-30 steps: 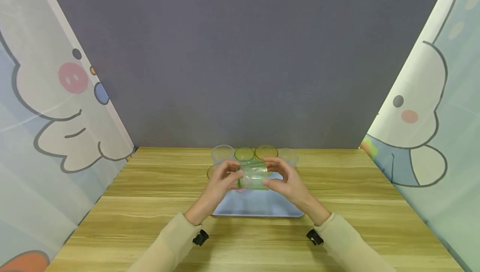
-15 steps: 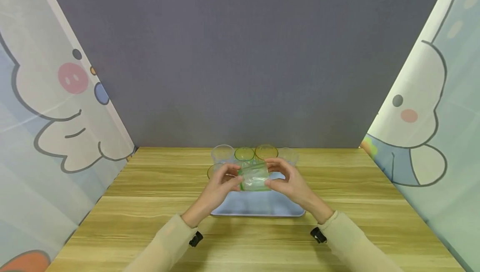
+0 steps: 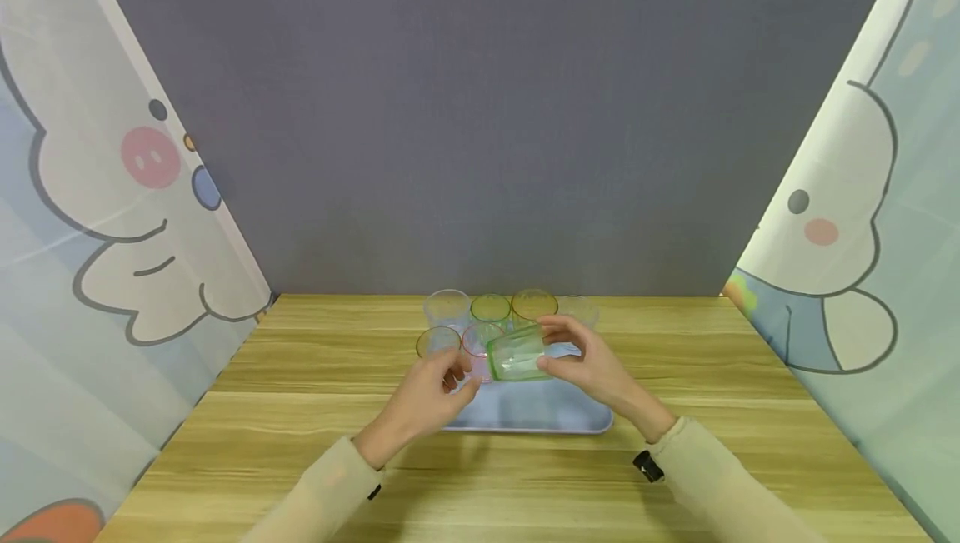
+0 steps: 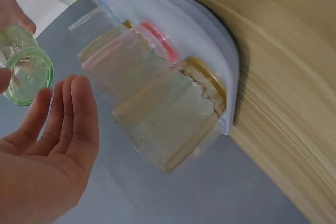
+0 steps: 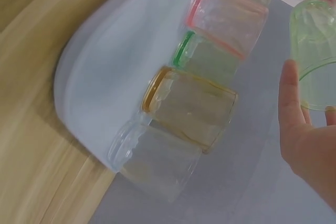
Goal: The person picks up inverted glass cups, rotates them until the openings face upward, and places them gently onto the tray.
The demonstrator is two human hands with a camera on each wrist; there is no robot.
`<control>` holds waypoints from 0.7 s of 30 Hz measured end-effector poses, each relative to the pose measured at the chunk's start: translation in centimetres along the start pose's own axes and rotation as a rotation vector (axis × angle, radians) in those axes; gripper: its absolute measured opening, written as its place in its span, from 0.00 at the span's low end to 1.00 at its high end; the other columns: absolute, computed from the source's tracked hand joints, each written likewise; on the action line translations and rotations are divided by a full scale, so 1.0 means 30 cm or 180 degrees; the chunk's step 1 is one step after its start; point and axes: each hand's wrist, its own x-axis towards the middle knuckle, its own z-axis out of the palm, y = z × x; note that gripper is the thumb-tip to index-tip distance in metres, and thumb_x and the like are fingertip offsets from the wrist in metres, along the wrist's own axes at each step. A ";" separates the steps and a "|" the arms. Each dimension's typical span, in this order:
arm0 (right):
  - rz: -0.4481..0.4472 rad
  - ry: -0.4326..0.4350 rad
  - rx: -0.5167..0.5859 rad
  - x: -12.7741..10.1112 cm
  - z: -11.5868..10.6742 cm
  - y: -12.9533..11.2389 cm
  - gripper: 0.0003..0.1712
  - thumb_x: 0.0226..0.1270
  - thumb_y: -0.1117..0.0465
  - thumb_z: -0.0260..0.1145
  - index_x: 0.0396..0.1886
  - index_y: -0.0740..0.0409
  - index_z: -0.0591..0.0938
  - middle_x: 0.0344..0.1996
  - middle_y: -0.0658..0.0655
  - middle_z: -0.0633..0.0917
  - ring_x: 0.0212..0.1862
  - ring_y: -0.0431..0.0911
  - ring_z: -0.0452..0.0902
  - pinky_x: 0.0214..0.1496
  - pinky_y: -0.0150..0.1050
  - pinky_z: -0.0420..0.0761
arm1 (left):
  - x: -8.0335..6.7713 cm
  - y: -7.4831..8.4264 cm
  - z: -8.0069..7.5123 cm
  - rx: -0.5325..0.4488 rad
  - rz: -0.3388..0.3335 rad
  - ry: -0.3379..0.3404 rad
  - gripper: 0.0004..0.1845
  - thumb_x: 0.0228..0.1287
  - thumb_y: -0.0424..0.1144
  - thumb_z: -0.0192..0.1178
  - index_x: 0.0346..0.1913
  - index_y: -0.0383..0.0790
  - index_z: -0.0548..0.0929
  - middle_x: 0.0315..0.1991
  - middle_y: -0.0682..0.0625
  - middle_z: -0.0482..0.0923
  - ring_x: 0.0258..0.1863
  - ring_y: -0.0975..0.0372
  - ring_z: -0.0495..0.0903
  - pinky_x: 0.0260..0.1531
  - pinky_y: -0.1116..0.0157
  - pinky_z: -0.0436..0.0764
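Note:
A clear green drinking glass (image 3: pixel 517 355) lies tilted on its side in the air above the tray's middle. My right hand (image 3: pixel 592 366) grips it near its rim, thumb on the near side and fingers on the far side. Its thick green base (image 4: pixel 30 77) points left, towards my left hand (image 3: pixel 426 393). That hand holds nothing, and a gap separates its loosely bent fingers (image 4: pixel 81 103) from the glass. Behind and below the hands, a pink glass (image 3: pixel 480 341) and an amber-rimmed glass (image 3: pixel 437 343) stand upright on the pale blue tray (image 3: pixel 532 410).
Along the tray's back stand a clear glass (image 3: pixel 447 308), a green glass (image 3: pixel 491 310), an amber glass (image 3: pixel 534 306) and another clear glass (image 3: pixel 579 311). The wooden table (image 3: pixel 315 410) extends to both sides and in front. A grey panel (image 3: pixel 487 127) rises behind it.
My left hand has let go of the green glass and drawn away left and towards me. My right hand keeps its grip; the glass has shifted slightly right and tilted more.

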 end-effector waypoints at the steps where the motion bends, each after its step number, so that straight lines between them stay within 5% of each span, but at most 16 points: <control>1: 0.0011 0.0001 -0.0031 0.000 -0.003 0.001 0.35 0.67 0.62 0.71 0.70 0.66 0.70 0.62 0.66 0.74 0.62 0.62 0.71 0.55 0.40 0.82 | -0.004 -0.003 0.000 0.0130 0.0055 -0.0003 0.05 0.65 0.41 0.65 0.36 0.43 0.82 0.32 0.54 0.79 0.30 0.63 0.77 0.33 0.66 0.79; 10: 0.0080 0.0051 -0.0351 -0.002 -0.034 0.002 0.33 0.67 0.61 0.71 0.70 0.62 0.72 0.61 0.65 0.75 0.61 0.61 0.73 0.57 0.47 0.79 | -0.043 -0.030 0.011 0.1318 0.0305 -0.0256 0.12 0.62 0.49 0.67 0.30 0.44 0.80 0.29 0.55 0.77 0.25 0.65 0.72 0.25 0.66 0.74; 21: 0.0080 0.0125 -0.0712 0.001 -0.057 0.004 0.33 0.66 0.59 0.71 0.68 0.64 0.73 0.58 0.65 0.77 0.58 0.60 0.74 0.54 0.48 0.81 | -0.066 -0.050 0.022 0.1947 0.0520 -0.0802 0.18 0.64 0.54 0.65 0.23 0.47 0.78 0.24 0.58 0.74 0.23 0.64 0.76 0.19 0.65 0.75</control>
